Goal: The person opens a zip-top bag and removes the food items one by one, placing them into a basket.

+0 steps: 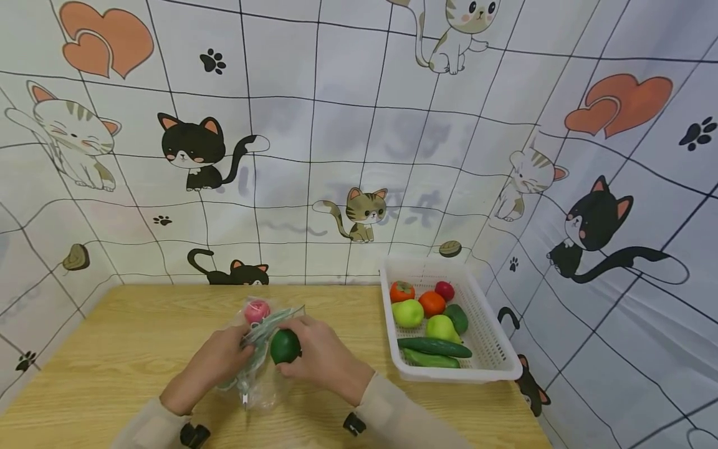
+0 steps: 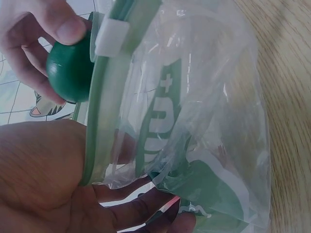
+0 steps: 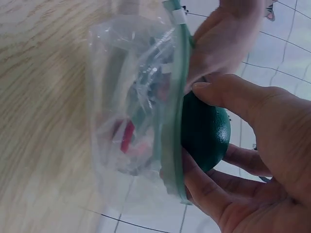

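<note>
My left hand (image 1: 223, 357) grips a clear zip bag (image 2: 218, 111) with a green printed pattern near its mouth. The bag's green zip rim carries a white slider (image 2: 112, 38). In my right hand (image 1: 322, 354), the thumb and fingers hold a glossy dark green round fruit (image 1: 285, 347) at the bag's mouth. The right wrist view shows this fruit (image 3: 206, 128) partly behind the rim, with fingertips right at the zip edge. A pinkish-red round thing (image 1: 257, 310) shows at the far end of the bag, seen through the plastic.
To the right on the wooden table (image 1: 162, 318) stands a white plastic basket (image 1: 493, 349). In it lie persimmons (image 1: 432, 304), green pears or apples (image 1: 408, 313), a small red fruit (image 1: 444, 290), another dark green fruit (image 1: 457, 318) and cucumbers (image 1: 434, 347). Cat-print curtains (image 1: 291, 187) hang behind and right.
</note>
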`<state>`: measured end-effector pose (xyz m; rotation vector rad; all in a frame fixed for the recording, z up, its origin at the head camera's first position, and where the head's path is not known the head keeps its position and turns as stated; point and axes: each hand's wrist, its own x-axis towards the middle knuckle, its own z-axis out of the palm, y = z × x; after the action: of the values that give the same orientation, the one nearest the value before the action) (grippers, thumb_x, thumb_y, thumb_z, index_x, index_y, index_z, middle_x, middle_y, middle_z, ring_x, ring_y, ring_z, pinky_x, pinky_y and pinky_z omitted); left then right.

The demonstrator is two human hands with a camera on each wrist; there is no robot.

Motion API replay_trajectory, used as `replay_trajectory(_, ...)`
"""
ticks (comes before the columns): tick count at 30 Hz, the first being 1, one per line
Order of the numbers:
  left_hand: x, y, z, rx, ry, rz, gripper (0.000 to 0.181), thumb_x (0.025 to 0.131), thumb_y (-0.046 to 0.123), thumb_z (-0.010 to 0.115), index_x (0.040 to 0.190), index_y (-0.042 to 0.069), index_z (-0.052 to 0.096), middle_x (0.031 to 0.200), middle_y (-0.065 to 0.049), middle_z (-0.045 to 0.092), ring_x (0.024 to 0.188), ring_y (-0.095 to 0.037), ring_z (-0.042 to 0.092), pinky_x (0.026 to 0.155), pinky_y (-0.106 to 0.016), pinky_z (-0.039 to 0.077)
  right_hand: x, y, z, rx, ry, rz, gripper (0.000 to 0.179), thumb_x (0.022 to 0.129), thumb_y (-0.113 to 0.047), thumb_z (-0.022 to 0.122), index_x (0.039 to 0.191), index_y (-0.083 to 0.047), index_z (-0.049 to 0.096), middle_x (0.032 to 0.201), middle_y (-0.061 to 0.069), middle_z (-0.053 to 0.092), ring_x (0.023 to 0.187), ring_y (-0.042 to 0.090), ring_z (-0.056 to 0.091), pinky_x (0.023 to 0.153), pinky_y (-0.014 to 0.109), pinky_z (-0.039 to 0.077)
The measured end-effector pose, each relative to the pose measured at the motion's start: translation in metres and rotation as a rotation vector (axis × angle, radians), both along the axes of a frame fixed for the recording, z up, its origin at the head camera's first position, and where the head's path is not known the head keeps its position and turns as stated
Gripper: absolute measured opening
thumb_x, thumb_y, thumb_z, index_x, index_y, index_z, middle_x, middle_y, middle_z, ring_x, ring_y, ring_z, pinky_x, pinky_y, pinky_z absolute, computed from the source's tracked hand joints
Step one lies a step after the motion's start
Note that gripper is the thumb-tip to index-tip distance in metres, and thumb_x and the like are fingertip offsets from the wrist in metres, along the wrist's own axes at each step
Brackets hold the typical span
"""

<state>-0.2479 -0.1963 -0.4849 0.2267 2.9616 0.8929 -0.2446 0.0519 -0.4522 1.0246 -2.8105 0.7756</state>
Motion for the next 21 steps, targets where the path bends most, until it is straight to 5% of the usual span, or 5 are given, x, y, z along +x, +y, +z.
replay_trajectory(21, -0.001, -0.001, 0.001, 0.017, 0.021, 0.002, 0.009, 0.105, 0.010, 0.074, 0.102, 0.007, 0.065, 0.086, -0.003, 0.059, 0.078, -0.020, 0.057, 0.067, -0.036, 0.047, 0.007, 0.038, 0.034, -0.090, -0.015, -0.021, 0.068, 0.093, -0.023, 0.100, 0.153, -0.010, 0.070, 0.149, 0.013, 0.074, 0.102, 0.009, 0.077, 0.082, 0.012, 0.059)
